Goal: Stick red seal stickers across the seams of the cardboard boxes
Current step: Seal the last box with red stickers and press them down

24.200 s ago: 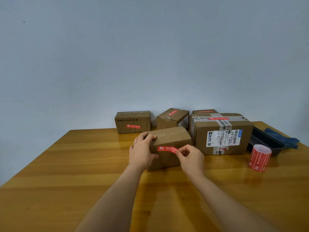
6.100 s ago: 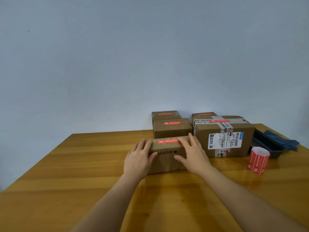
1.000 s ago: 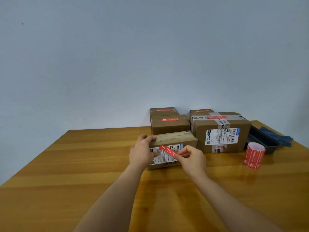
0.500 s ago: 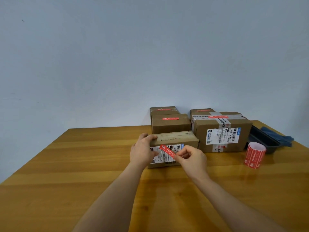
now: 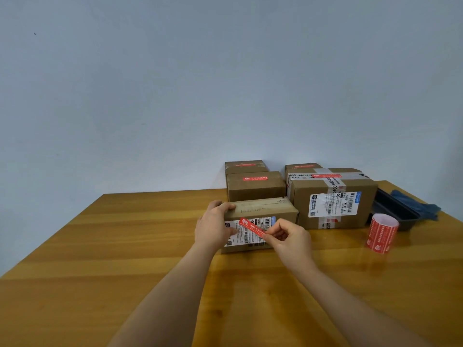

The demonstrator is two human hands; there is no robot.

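Left hand [image 5: 213, 227] grips the near box [image 5: 260, 209]; right hand [image 5: 290, 237] pinches a red sticker [image 5: 251, 227], seemingly just off its label.

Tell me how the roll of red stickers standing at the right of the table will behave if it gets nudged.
The roll of red stickers stands on end, leaning slightly, and looks hollow, so it is probably light and apt to tip. Once on its side, its round shape would likely let it roll across the smooth wooden table. Its paper wall may dent if squeezed.

The tape [image 5: 300, 175] on the large box [image 5: 333, 199] reads "400-0"; other label print is too small to read.
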